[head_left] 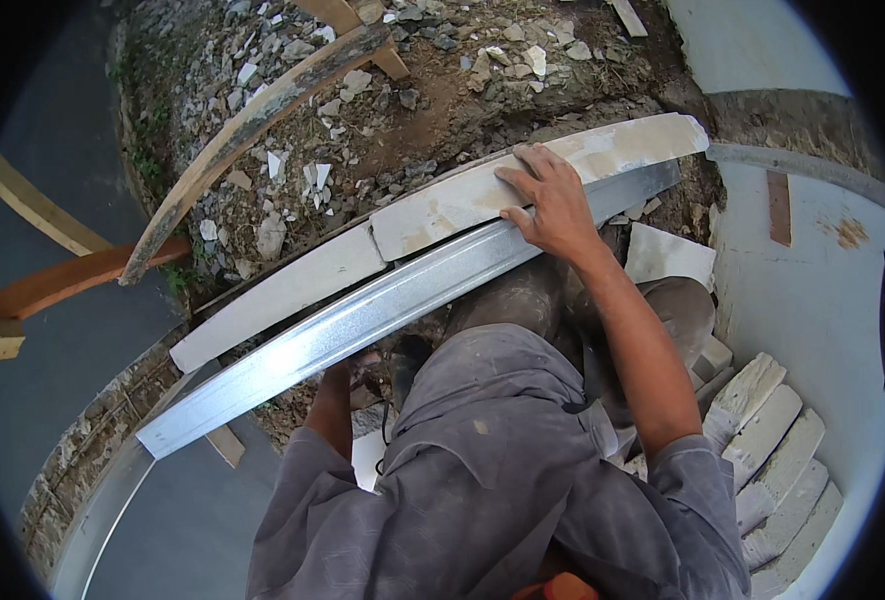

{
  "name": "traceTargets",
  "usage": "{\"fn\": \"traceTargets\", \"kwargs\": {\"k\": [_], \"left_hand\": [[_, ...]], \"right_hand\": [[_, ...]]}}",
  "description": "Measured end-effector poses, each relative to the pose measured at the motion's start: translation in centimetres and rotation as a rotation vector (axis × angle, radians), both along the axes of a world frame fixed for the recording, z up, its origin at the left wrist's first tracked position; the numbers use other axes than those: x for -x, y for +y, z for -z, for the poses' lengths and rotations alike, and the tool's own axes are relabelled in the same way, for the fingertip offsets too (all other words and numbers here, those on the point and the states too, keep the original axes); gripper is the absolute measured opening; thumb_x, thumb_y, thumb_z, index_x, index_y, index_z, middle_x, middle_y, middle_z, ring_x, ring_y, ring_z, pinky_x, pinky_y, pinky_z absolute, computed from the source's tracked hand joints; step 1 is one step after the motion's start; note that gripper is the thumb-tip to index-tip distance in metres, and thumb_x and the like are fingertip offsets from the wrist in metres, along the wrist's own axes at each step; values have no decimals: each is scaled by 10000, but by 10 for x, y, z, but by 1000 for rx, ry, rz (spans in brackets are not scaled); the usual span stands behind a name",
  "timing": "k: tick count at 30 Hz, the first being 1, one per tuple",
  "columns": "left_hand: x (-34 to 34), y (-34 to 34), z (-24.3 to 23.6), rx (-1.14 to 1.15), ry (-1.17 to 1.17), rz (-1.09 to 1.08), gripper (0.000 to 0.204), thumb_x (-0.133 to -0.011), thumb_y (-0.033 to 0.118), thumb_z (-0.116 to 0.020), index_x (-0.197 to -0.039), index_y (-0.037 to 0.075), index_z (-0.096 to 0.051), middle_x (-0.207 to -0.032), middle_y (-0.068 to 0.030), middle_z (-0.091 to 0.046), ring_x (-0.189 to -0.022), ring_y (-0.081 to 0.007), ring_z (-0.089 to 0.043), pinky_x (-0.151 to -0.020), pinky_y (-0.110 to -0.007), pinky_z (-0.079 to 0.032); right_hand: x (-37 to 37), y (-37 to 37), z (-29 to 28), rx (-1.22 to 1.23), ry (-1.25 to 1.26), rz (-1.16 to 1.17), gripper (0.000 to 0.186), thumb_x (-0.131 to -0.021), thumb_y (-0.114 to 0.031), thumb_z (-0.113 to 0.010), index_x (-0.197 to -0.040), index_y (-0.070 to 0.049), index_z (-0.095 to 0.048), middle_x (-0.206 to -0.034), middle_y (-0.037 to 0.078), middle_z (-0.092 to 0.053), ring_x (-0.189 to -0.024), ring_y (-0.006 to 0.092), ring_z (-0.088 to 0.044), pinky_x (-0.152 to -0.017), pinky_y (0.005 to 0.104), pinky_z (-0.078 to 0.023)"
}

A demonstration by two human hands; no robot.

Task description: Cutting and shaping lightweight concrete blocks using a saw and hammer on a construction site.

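Observation:
My right hand (550,205) rests on the top of a long white block (442,215), its fingers apart and lying on the surface. A second white block (282,290) sits end to end with it on the left, with a narrow joint between them. A shiny metal channel (352,312) lies alongside the near side of both blocks, passing just under my right wrist. Low behind the channel is my left hand (365,366), mostly hidden by it, so whether the fingers hold anything does not show.
Rubble and broken stones (432,120) cover the ground beyond the blocks. A curved-looking timber (252,135) and a reddish board (72,280) stand at the left. Several white blocks (772,440) are stacked at the lower right, beside a pale wall (812,290). A loose white piece (670,255) lies by my knee.

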State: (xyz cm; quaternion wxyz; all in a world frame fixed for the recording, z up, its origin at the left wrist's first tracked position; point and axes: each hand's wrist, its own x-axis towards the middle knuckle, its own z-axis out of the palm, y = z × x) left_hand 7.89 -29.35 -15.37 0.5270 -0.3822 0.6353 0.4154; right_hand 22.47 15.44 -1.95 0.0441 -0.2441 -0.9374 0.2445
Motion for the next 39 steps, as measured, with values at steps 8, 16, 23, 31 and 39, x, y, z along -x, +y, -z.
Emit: {"fn": "traceTargets", "kwargs": {"k": [8, 16, 23, 31, 39], "left_hand": [[-15, -14, 26, 40, -39, 123, 154, -950, 143, -459, -934, 71, -595, -718, -93, -607, -511, -152, -533, -387, -278, -402], [9, -95, -20, 211, -98, 805, 282, -918, 94, -446, -1199, 98, -475, -684, -65, -524, -492, -143, -472, -392, -323, -373], [26, 94, -263, -57, -363, 1491, 513, -908, -8, -451, -1385, 170, -390, -758, -19, -511, -603, -109, -495, -497, -272, -397], [77, 172, -403, -22, -196, 1384, 259, -854, -27, -525, -1099, 17, -597, -685, -15, -545, -505, -85, -495, -442, -239, -366], [22, 302, -238, -669, 755, 1271, 618, -892, 89, -579, -1444, 11, -311, -855, -117, -648, -579, -115, -589, -508, -231, -454]], "right_hand": [[-9, 5, 1, -7, -8, 79, 481, -724, -216, -744, -1188, -148, -634, -1369, 105, -473, -1328, 327, -365, -1104, 454, -269], [3, -9, 8, 50, 5, 38, 499, -741, -215, -740, -1221, -154, -618, -1391, 111, -454, -1367, 312, -317, -1127, 476, -230], [-12, -5, 9, 25, -27, 69, 502, -760, -253, -716, -1243, -176, -604, -1419, 100, -427, -1376, 301, -301, -1143, 471, -207], [-11, -6, 22, 64, 50, 102, 430, -793, -256, -667, -1207, -149, -619, -1429, 100, -432, -1396, 274, -281, -1157, 447, -176], [-23, 13, 11, 664, 428, 371, 399, -931, -359, -505, -1099, -10, -597, -1195, 208, -578, -1181, 386, -492, -1035, 442, -352]]}}
